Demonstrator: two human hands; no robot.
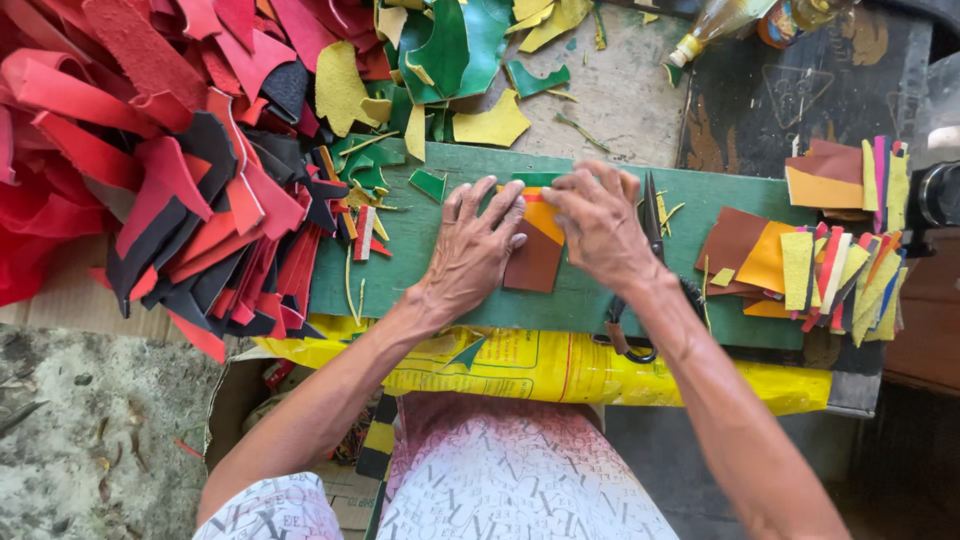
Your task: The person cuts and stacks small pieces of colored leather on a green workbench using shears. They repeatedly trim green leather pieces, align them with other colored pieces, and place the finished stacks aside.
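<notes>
Two hands — one brown piece

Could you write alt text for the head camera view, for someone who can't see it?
Seen from above, a person's left hand and right hand press a small stack of brown, orange and green scraps flat on a green board. Scissors lie beside the right hand, a big pile of red and black offcuts sits at left, and sorted coloured pieces at right.

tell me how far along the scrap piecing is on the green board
Done: a stack of cut strips lies at the right. In hand: left hand and right hand press a brown-and-orange piece on the green board. Left: the red and black scrap heap.
</notes>
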